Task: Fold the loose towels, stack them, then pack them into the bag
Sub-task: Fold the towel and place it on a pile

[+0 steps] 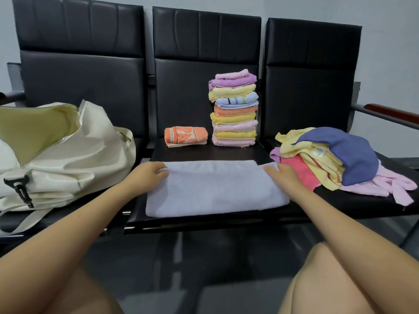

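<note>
A pale lavender towel lies folded flat on the middle black seat. My left hand pinches its far left corner, fingers curled on the edge. My right hand holds the far right corner, where the cloth is bunched under the fingers. Behind the towel stands a tall stack of folded towels in pink, purple, yellow, blue and orange. A single folded orange patterned towel lies to the left of the stack. A cream bag sits unzipped on the left seat.
A loose heap of unfolded towels, yellow, blue, pink and red, covers the right seat. A wooden armrest juts out at far right. Black seat backs rise behind everything. My knees are below the seat's front edge.
</note>
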Demonstrator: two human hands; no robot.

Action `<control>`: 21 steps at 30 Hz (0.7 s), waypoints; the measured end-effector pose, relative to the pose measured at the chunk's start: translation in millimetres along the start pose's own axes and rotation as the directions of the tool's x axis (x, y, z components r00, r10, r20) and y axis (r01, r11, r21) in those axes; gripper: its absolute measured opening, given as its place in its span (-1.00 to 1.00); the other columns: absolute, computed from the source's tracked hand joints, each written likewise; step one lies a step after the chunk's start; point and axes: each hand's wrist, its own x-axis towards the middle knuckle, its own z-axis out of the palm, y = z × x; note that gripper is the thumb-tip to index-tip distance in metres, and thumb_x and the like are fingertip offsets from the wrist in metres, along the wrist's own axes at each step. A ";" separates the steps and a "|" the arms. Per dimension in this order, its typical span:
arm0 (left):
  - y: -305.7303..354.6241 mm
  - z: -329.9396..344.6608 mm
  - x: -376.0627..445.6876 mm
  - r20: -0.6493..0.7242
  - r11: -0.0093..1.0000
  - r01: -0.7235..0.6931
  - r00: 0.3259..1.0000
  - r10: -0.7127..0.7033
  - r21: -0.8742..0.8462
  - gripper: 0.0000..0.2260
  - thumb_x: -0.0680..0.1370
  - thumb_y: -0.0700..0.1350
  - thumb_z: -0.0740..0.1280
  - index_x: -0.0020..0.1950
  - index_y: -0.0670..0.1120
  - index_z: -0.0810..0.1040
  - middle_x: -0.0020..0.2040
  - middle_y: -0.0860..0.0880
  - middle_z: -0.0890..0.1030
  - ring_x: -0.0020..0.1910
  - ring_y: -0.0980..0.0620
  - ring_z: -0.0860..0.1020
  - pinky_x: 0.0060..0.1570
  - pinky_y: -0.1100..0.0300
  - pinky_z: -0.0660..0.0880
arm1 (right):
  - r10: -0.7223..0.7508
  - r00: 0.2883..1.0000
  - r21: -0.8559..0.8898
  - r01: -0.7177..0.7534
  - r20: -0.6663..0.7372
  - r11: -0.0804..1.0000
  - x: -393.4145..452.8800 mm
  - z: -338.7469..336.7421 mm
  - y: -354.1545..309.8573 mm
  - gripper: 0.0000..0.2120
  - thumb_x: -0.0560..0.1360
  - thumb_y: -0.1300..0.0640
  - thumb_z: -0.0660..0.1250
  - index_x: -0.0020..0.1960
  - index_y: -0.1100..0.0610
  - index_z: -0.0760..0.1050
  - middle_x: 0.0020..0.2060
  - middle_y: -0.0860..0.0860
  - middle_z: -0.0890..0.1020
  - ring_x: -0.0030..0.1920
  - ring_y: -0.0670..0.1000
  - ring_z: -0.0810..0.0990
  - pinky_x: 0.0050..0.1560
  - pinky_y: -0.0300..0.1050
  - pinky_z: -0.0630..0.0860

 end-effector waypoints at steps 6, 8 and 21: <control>-12.6 10.8 51.0 -0.084 0.996 0.076 0.994 -0.071 0.055 -0.80 0.60 -0.10 0.21 0.07 -0.09 0.61 0.00 -0.05 0.62 -0.03 -0.02 0.53 -0.09 0.13 0.44 | -0.051 0.994 -0.119 0.040 -0.098 0.992 50.0 26.6 -1.8 -0.78 0.52 0.07 0.29 -0.15 0.20 0.58 -0.26 0.06 0.60 -0.21 0.05 0.52 -0.23 -0.08 0.37; -18.5 16.9 65.0 -0.125 0.992 0.122 0.985 -0.118 0.028 -0.80 0.61 -0.10 0.20 0.08 -0.09 0.60 -0.01 -0.04 0.62 -0.06 0.00 0.51 -0.10 0.12 0.44 | -0.049 0.992 -0.152 0.031 -0.112 0.988 69.1 35.9 -0.9 -0.79 0.52 0.07 0.28 -0.17 0.19 0.56 -0.24 0.07 0.61 -0.19 0.08 0.54 -0.20 -0.06 0.39; -45.6 64.8 122.3 -0.272 0.977 0.208 0.943 -0.190 0.040 -0.80 0.59 -0.10 0.23 0.06 -0.07 0.64 -0.01 -0.06 0.55 -0.05 -0.02 0.51 -0.15 0.12 0.39 | -0.036 0.972 -0.487 -0.084 -0.233 0.870 144.4 78.9 25.2 -0.83 0.57 0.10 0.21 -0.01 0.15 0.52 -0.02 0.13 0.54 0.05 0.21 0.53 -0.17 -0.09 0.34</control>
